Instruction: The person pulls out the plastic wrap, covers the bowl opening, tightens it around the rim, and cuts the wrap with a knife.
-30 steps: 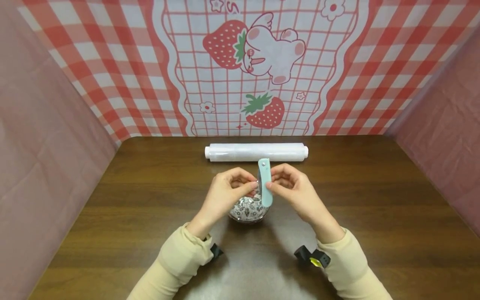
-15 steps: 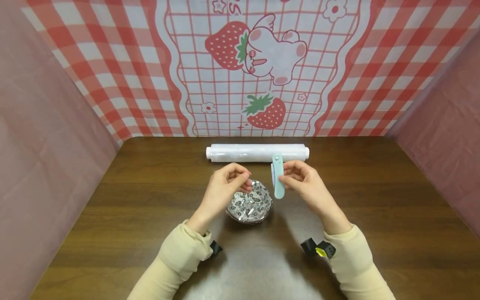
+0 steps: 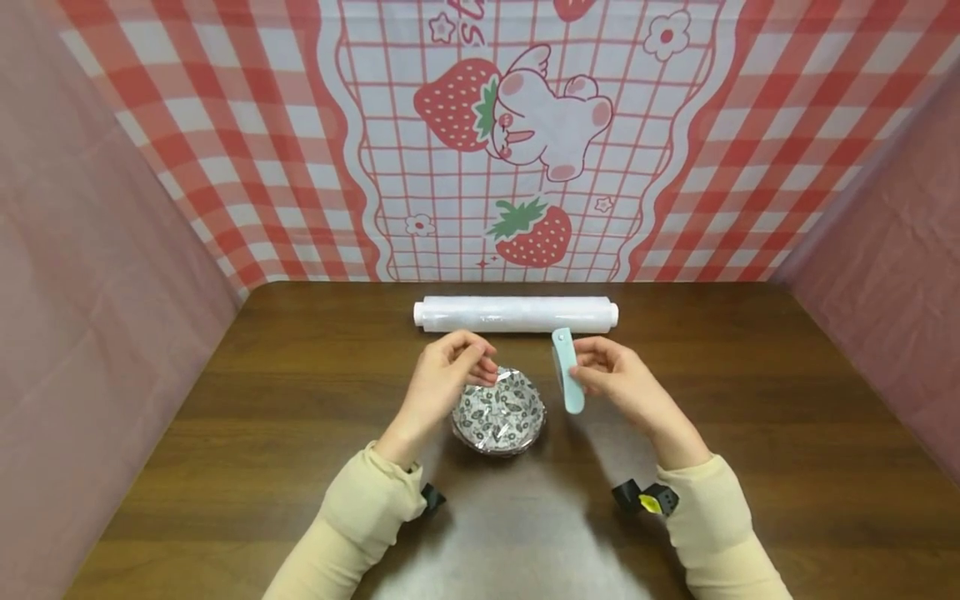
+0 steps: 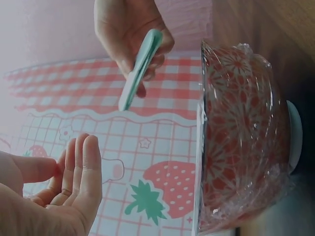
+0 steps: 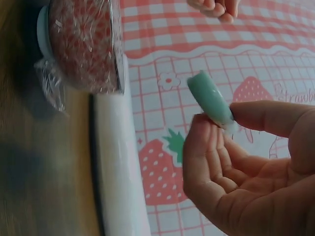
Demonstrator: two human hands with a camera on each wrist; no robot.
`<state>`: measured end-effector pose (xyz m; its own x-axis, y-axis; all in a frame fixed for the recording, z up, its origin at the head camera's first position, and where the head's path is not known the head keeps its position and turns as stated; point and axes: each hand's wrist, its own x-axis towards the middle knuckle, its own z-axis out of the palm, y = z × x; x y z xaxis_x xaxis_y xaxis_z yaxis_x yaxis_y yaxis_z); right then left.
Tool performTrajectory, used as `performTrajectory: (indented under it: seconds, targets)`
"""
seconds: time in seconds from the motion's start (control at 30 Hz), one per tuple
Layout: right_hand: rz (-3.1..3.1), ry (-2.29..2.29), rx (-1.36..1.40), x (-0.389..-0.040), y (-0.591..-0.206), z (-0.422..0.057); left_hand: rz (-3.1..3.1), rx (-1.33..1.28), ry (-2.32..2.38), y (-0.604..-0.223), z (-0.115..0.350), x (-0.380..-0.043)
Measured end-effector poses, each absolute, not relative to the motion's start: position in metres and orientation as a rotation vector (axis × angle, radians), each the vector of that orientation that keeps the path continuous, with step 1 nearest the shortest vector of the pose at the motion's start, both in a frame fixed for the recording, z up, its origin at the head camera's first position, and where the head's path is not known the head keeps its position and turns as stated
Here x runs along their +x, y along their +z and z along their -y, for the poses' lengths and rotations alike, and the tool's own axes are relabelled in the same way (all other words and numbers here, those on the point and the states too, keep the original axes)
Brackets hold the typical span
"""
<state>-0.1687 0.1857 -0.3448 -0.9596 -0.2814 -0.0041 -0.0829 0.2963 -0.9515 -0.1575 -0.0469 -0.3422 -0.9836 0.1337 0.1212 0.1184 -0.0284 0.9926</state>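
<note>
A mint-green folding knife (image 3: pixel 569 372), folded, stands almost upright above the table, right of the bowl. Between thumb and fingertips my right hand (image 3: pixel 626 385) pinches it; the right wrist view shows the thumb on one side of the knife (image 5: pixel 210 98). My left hand (image 3: pixel 442 375) hovers over the left rear rim of the bowl (image 3: pixel 498 414), holding nothing visible. In the left wrist view the left hand's (image 4: pixel 66 191) fingers are loosely bent, the thumb tip by the index finger. The bowl (image 4: pixel 241 132) is covered in clear plastic wrap, with a floral inside and red patterned outside.
A roll of plastic wrap (image 3: pixel 517 315) lies crosswise on the wooden table (image 3: pixel 300 433), behind the bowl. A red-checked cloth (image 3: pixel 270 133) hangs at the back. Pink cloth walls (image 3: pixel 97 317) stand on both sides.
My right hand has carried the folding knife right, away from my left hand and out from over the bowl. The left hand has drawn slightly left, and the bowl shows more fully.
</note>
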Motion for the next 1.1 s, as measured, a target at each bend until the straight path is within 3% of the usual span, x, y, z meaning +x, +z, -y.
performTrajectory:
  seconds: [0.7, 1.1]
  targets:
    - [-2.389, -1.291, -0.318, -0.185, -0.372, -0.207, -2.363, 0.225, 2.141, -0.349, 0.053, -0.163]
    - [-2.323, -1.255, -0.217, -0.183, -0.379, -0.21, -2.82, 0.268, 1.823, -0.351, 0.055, -0.162]
